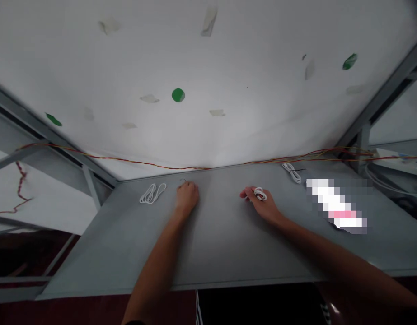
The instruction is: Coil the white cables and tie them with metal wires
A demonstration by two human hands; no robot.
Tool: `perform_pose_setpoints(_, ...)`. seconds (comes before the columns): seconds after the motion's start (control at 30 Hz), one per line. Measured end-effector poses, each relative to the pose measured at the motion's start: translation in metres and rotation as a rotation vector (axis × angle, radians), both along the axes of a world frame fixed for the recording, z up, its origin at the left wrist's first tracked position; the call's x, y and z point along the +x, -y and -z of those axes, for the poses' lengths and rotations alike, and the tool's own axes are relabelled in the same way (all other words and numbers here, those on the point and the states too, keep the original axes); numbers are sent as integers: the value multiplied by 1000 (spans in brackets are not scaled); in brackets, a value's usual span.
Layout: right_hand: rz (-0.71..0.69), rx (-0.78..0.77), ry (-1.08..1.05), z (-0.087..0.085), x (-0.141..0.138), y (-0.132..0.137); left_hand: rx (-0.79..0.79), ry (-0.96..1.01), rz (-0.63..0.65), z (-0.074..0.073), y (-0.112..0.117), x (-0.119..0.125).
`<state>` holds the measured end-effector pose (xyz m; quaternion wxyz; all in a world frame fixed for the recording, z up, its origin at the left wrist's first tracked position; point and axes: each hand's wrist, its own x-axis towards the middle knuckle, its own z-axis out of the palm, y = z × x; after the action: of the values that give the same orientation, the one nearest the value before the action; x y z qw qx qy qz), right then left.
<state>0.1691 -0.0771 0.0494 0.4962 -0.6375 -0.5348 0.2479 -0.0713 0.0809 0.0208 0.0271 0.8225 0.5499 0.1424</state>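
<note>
A: Three coils of white cable on this grey tabletop [222, 246], and the action is right in the middle! The right hand [264, 206] has its fingers curled around the middle coil [260, 194], with the index finger [245, 193] stretching out to the left.

B: A snug grip, that one. The fingers are closed enough to keep the loops bunched, and the bundle looks held rather than just touched. Over on the left, the left hand [187, 197] sits knuckles up, fingers bent down against the table, mostly closed.

A: Is it holding anything?

B: Hard to call! A thin dark wire [183, 180] curves just past those fingertips, but I can't tell whether it's pinched or only nearby.

A: And the other two coils?

B: The left coil [152, 193] lies just beside the left hand, and the far coil [291, 173] sits near the back edge. Each looks neatly bundled, probably to stop tangles, and the spacing seems to keep them apart.

A: Twisted red and yellow wires [194, 168] run along that back edge, and a pixelated block [335, 205] on the right hides whatever lies there!
</note>
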Motion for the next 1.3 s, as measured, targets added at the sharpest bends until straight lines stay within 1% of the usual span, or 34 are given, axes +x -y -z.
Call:
perform_pose_setpoints(0.1, -29, 10, 12, -1, 1, 0, -57, 50, 236, 2, 17, 17)
perform_pose_setpoints(0.17, -43, 4, 38, -2, 2, 0, -49, 155, 375, 6, 27, 28)
perform_pose_setpoints(0.23, -55, -5, 75, -1, 4, 0, -22, 285, 468, 9, 33, 36)
perform_pose_setpoints(0.3, -70, -9, 100, 0, 5, 0, 5, 372, 466, 9, 38, 40)
perform_pose_setpoints(0.37, -87, -16, 108, 1, 5, 0, 23, 416, 379, 7, 40, 40)
perform_pose_setpoints(0.47, -106, -36, 119, 1, 4, -1, 38, 389, 198, 0, 41, 38)
perform_pose_setpoints(0.53, -110, -44, 121, 1, 4, -1, 16, 330, 152, -3, 40, 36)
perform_pose_setpoints(0.63, -115, -58, 118, 2, 4, -2, -46, 280, 187, -2, 38, 37)
perform_pose_setpoints(0.73, -126, -39, 154, 4, 6, -4, -79, 295, 234, 1, 38, 41)
perform_pose_setpoints(0.8, -122, -8, 209, 4, 8, -5, -112, 364, 288, 1, 40, 45)
perform_pose_setpoints(0.87, -119, 8, 276, 3, 10, -5, -142, 478, 348, 0, 46, 50)
perform_pose_setpoints(0.93, -124, 5, 330, 1, 12, -6, -123, 577, 399, -2, 53, 54)
perform_pose_setpoints(1.0, -126, 7, 360, 0, 14, -6, -89, 604, 461, -4, 60, 57)
perform_pose_setpoints(1.1, -117, 0, 372, -1, 16, -7, -106, 543, 512, -7, 65, 57)
perform_pose_setpoints(1.23, -128, -33, 385, 0, 16, -6, -167, 359, 528, -6, 65, 55)
perform_pose_setpoints(1.3, -140, -39, 399, 0, 17, -7, -181, 299, 534, -6, 64, 55)
